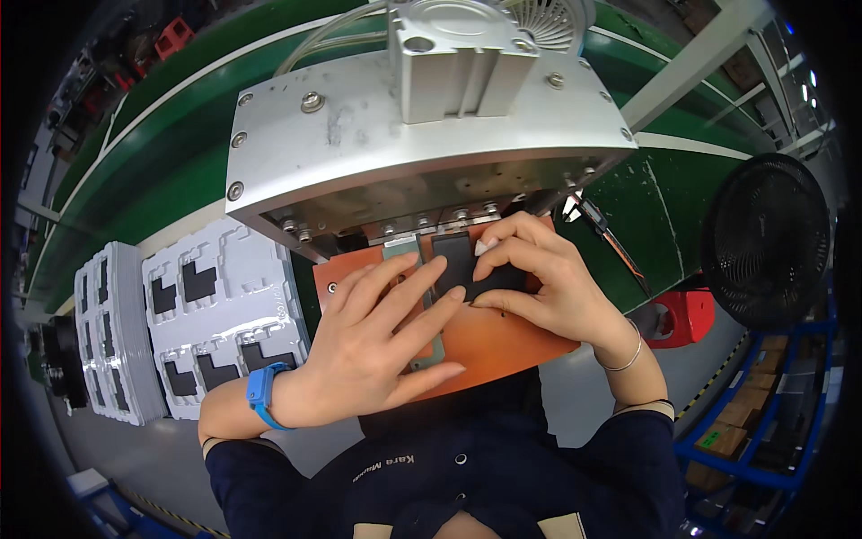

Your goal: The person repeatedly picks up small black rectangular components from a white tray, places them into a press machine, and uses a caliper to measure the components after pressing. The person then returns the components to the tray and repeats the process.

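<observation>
A flat black part point(455, 260) lies on an orange plate point(489, 337) under the front of a metal press point(359, 153). My left hand point(368, 346) rests palm down with its fingers spread. Its fingertips reach the black part's left edge, and it partly covers a grey-green metal strip point(402, 247) on the plate. My right hand point(548, 274) curls over the part's right side, thumb at its near edge and fingers at its far side, hiding much of it. A small pale bit shows at the right fingertips; I cannot make out what it is.
White moulded trays point(220, 305) holding black L-shaped parts lie at the left, beside a stack of similar trays point(115, 332). A caliper point(611, 238) lies on the green bench to the right. Beyond are a black fan point(768, 238), a red stool point(687, 319) and a blue rack point(745, 449).
</observation>
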Demonstrator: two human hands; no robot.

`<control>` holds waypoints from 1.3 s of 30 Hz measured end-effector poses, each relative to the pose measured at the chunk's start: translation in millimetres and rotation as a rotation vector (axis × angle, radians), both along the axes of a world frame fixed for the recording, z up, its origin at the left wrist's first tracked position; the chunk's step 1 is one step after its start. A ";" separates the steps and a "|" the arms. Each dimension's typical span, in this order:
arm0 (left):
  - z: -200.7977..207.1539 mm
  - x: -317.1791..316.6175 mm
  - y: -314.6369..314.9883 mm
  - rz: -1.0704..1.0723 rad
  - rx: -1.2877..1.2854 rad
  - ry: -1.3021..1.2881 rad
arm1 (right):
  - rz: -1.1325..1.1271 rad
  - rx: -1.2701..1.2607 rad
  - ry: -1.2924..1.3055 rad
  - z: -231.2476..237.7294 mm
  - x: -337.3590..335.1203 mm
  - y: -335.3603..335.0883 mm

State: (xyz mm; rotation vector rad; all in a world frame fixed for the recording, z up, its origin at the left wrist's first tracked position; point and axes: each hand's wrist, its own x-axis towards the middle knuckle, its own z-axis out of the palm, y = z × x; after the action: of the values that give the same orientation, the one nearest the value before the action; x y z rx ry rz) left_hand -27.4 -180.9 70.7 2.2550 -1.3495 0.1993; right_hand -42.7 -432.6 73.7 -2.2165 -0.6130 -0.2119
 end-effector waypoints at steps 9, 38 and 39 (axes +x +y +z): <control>38.5 -3.8 11.4 -0.004 -0.264 1.428 | 0.180 0.127 -0.258 26.4 -62.3 14.6; 10.7 2.0 8.8 0.065 -0.465 1.469 | -0.761 0.218 -0.070 -54.5 -84.6 -135.1; 10.9 2.0 9.2 0.058 -0.447 1.455 | -0.681 0.296 -0.067 -43.0 -87.4 -122.0</control>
State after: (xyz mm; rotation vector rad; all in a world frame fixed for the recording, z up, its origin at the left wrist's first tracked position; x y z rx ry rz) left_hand -25.4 -171.7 81.7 1.3732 -0.3537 -0.8693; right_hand -130.1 -554.6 30.6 -2.0537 0.1584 -0.6783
